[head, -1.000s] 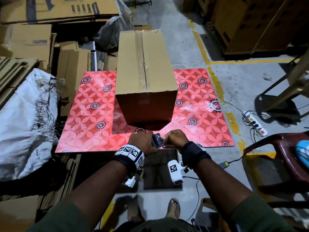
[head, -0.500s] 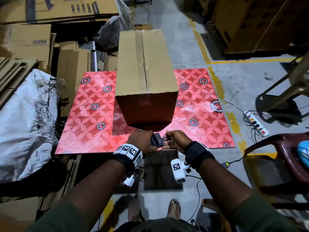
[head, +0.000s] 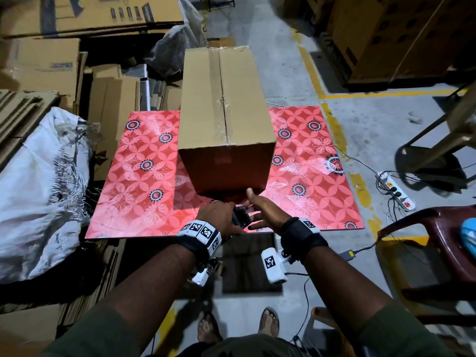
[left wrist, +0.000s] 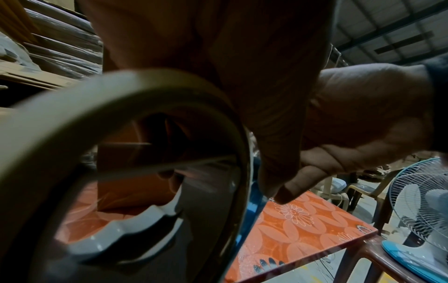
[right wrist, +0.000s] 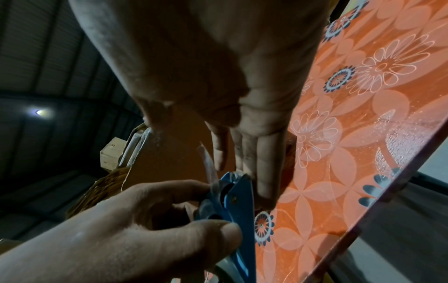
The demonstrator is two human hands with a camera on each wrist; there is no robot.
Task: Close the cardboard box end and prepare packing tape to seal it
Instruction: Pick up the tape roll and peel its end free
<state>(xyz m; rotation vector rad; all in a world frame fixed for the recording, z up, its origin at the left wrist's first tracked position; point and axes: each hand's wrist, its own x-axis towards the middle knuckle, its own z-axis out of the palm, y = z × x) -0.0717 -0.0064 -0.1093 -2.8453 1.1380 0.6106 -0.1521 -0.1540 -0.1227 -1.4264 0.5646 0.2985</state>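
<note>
A tall closed cardboard box [head: 224,112] with a taped seam on top stands on the red floral table [head: 134,181]. At the table's near edge my left hand [head: 226,217] grips a blue tape dispenser [head: 240,217]. Its tape roll [left wrist: 116,118] fills the left wrist view. In the right wrist view my left hand [right wrist: 150,220] curls round the blue dispenser [right wrist: 235,201], and a short loose tape end [right wrist: 208,164] sticks up from its front. My right hand [head: 253,206] lies just right of the dispenser with straight fingers [right wrist: 257,153] touching its front end, the thumb raised toward the box's base.
Flattened cartons [head: 110,104] and a white sack [head: 38,176] crowd the left side. A power strip [head: 394,189] with cables lies on the floor to the right. A maroon plastic chair [head: 438,240] holding a fan [left wrist: 424,210] stands at the near right.
My right hand, curled against the dispenser's front before, has straightened its fingers and moved slightly forward toward the box. My left hand still holds the dispenser in the same spot.
</note>
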